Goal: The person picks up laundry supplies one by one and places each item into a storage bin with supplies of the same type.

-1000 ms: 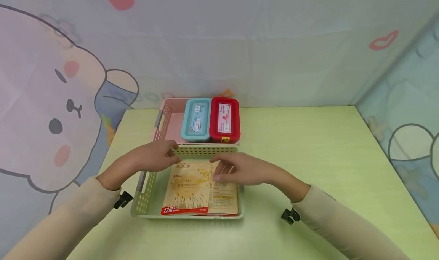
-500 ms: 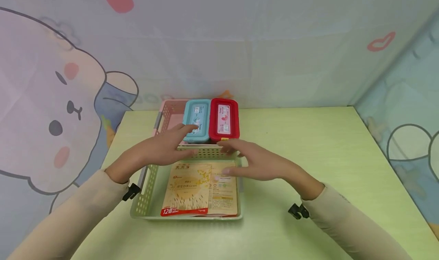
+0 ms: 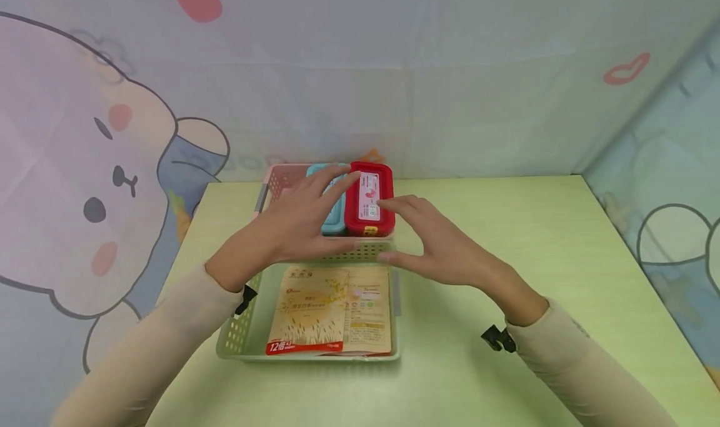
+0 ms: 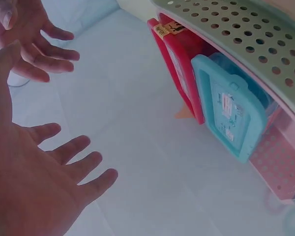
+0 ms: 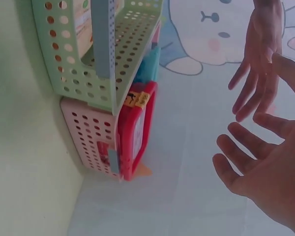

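Observation:
My left hand [image 3: 298, 221] hovers with spread fingers above the blue-lidded box [image 3: 335, 217], hiding part of it. To its right my right hand [image 3: 444, 242] hangs in the air near the red-lidded box [image 3: 384, 195], fingers apart and holding nothing. Both boxes stand side by side in the pink basket [image 3: 284, 175]. In the left wrist view the blue lid [image 4: 231, 110] and the red lid [image 4: 179, 69] are well apart from the hands. Closer to me, a pale green basket [image 3: 239, 333] holds flat yellow packets [image 3: 309, 308], with no hand on them.
The baskets sit one behind the other on a light green table [image 3: 506, 227]. A printed cloth backdrop [image 3: 478, 89] rises behind the table, with another cloth side at the right. Grey handles [image 5: 102, 39] show on the green basket in the right wrist view.
Both hands have moved forward, from over the green basket towards the boxes in the pink basket. Their fingers have spread wider. The packets and boxes have stayed in place.

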Motion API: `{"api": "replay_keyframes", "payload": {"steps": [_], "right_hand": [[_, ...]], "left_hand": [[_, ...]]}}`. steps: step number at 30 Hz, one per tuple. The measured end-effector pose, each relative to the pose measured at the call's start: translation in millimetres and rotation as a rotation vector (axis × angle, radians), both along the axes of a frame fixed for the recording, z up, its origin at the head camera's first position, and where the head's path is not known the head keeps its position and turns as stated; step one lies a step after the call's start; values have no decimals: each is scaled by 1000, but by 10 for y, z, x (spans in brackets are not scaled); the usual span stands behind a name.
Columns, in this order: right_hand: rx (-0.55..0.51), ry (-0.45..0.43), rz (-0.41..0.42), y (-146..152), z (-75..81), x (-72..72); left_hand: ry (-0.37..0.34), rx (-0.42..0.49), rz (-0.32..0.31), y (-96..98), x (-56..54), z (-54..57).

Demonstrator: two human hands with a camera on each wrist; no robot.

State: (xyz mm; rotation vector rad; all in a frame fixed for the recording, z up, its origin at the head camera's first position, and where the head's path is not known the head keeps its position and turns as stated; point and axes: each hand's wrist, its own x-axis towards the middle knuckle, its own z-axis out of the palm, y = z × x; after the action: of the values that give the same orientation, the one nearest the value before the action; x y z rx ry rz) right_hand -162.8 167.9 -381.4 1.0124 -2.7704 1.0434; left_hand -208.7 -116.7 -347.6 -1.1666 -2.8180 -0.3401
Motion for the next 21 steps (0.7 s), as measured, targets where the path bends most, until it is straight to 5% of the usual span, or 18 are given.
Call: {"api": "replay_keyframes", "payload": {"steps": [12,21], "right_hand": [[46,382,-115,197,36,-134],[33,526,-121,353,46,-273]], "left_hand": [[241,29,-6,205,-248,28],[442,131,-99,324,-354,11]]}}
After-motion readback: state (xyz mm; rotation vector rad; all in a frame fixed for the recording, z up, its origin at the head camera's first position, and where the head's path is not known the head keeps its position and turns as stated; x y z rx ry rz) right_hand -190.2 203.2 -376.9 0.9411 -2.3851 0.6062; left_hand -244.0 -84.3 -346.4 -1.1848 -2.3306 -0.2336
